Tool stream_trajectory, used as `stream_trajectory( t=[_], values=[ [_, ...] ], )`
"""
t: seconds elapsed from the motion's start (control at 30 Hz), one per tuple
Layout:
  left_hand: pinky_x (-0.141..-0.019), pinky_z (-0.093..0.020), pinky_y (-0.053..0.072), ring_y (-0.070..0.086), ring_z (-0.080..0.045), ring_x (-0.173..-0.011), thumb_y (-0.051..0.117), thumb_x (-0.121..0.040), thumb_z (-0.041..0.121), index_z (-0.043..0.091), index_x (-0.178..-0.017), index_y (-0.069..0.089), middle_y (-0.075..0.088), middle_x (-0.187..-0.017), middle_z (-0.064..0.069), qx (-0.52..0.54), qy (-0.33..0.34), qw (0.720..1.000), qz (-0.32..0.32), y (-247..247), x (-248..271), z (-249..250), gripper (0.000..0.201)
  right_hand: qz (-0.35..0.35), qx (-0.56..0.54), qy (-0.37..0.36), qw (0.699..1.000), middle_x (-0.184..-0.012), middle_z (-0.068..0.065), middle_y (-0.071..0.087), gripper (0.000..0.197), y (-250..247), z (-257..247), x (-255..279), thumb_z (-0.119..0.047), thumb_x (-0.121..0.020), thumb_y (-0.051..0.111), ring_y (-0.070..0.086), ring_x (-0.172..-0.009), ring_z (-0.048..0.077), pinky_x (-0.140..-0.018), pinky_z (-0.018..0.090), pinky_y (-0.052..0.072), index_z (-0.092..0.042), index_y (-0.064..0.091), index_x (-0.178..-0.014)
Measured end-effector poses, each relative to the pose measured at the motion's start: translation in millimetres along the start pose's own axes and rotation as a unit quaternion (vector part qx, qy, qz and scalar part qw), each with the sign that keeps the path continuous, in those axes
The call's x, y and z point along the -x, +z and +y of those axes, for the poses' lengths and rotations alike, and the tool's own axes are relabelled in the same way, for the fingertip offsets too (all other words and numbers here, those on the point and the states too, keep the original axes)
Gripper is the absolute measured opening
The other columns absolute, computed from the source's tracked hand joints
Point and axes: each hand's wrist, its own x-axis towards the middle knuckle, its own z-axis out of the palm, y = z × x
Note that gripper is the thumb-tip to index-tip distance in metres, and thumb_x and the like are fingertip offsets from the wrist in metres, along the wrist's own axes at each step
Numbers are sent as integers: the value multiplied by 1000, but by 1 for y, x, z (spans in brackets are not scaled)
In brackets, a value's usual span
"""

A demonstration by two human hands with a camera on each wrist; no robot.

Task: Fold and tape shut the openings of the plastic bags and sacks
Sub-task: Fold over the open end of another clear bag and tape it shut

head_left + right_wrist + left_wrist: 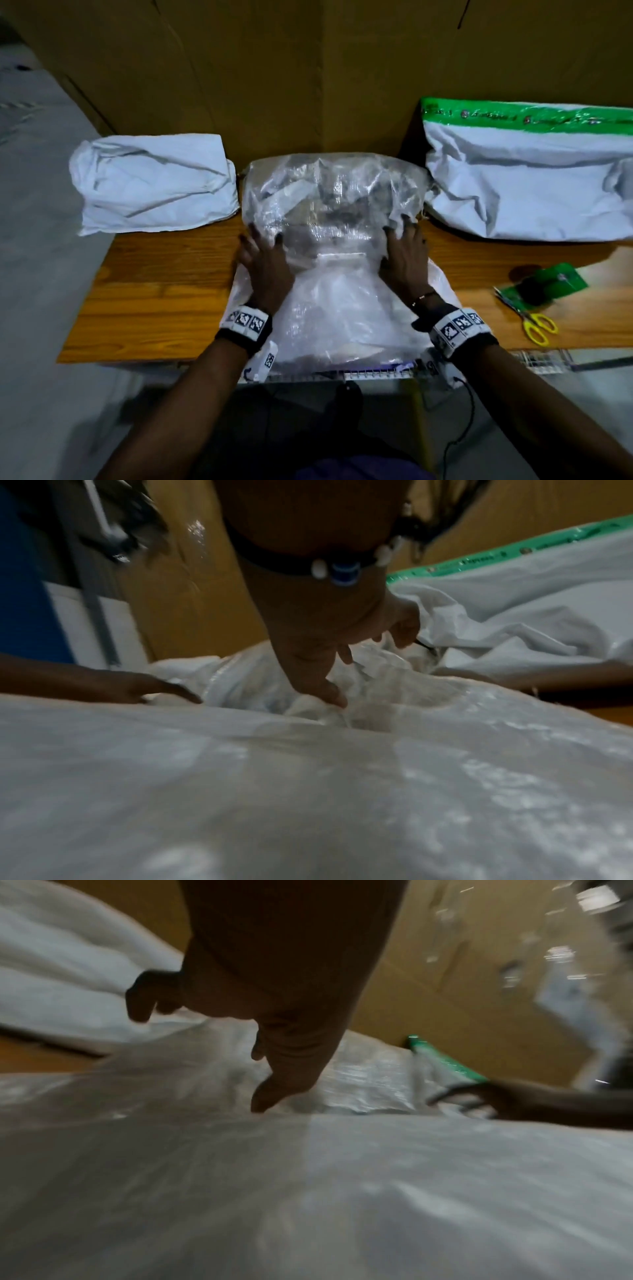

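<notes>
Clear sack (337, 200) beside white sack (154, 181), scissors (536, 323)

The green-banded sack (527, 178) runs off the right edge.

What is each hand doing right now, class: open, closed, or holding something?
Left hand: open, fingers straight, pressing the clear bag.
Right hand: open, fingers pressing the same bag.

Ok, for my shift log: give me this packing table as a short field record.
surface: wooden table
centre: clear woven sack, far end folded over
left hand: pressing flat on it
right hand: on its right side, grip unclear
left side: folded white sack
right side: large white sack, green tape along top
tools: yellow-handled scissors, green tape roll
</notes>
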Motion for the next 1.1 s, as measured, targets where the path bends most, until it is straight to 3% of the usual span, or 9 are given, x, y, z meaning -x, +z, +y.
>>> stream_trajectory(
  t=[0.07, 0.13, 0.27, 0.5, 0.63, 0.8, 0.87, 1.0, 1.1],
  values=[
    [-113, -68, 31, 34, -52, -147, 54, -94, 27, 20, -137, 65, 35, -163, -24, -7, 154, 985, 74, 12, 26, 10, 45, 34, -97, -82, 991, -144, 20, 55, 47, 4, -21, 17, -23, -85, 63, 57, -126, 43, -93, 51, 48, -11, 62, -131],
    [-110, -76, 31, 41, -52, -144, 44, -96, 35, 21, -124, 72, 48, -157, -19, 25, 202, 978, 54, 33, 49, 12, 43, -60, -139, -59, 987, -147, 12, 58, 57, 17, -35, 37, -52, -95, 47, 57, -132, 40, -98, 52, 46, -18, 62, -138],
    [-110, -75, -22, 1, -37, -161, 35, -94, 78, 44, -160, 32, 8, -175, 4, 78, 95, 992, -37, 79, 84, -21, 74, -182, -50, 41, 981, -175, -13, 4, 77, 59, -16, 89, -83, -93, 33, -4, -160, 43, -114, 80, 3, -51, 22, -162],
    [-111, -84, -6, -9, -30, -161, 22, -91, 87, 45, -165, 10, -10, -175, 11, 40, 78, 994, -70, 99, 97, -33, 86, -225, -35, 44, 973, -174, -16, -14, 78, 82, -13, 105, -84, -95, 25, -23, -156, 43, -113, 84, -5, -53, 3, -163],
    [-115, -81, -6, -6, -34, -161, 24, -92, 81, 36, -166, 18, -3, -176, 5, 78, 100, 988, -91, 82, 102, -31, 87, -228, -118, 38, 966, -176, -9, -3, 79, 56, -19, 104, -76, -98, 39, -8, -161, 39, -117, 80, 2, -46, 9, -165],
    [-119, -74, -2, -5, -27, -162, 44, -92, 76, 30, -167, 16, 1, -176, 3, 124, 300, 941, -98, 53, 166, -22, 92, -178, -229, -110, 951, -175, -15, 10, 82, 7, -15, 161, -71, -96, 58, 2, -163, 17, -125, 69, 5, -43, 23, -164],
    [-115, -81, 1, -14, -34, -160, 40, -92, 68, 31, -167, 0, -14, -175, 3, 10, 356, 925, -132, 61, 183, -22, 93, -228, -149, -193, 943, -175, -18, 0, 79, 11, -5, 181, -71, -97, 55, -9, -162, 20, -121, 72, -5, -48, 19, -164],
    [-109, -88, 3, -14, -37, -159, 63, -87, 18, 38, -165, -9, -23, -172, 9, -51, 354, 919, -166, 78, 159, -47, 108, -260, -75, -186, 945, -174, -20, -6, 71, 32, 16, 182, -78, -99, 36, -15, -161, 25, -113, 84, -2, -56, 11, -162],
    [-108, -88, 2, -14, -38, -159, 72, -88, 21, 42, -163, -13, -28, -170, 11, -51, 367, 911, -182, 70, 134, -59, 116, -271, -55, -169, 946, -175, -17, -4, 74, 38, 7, 162, -84, -95, 29, -13, -162, 27, -110, 87, -1, -57, 11, -161]
  ],
)
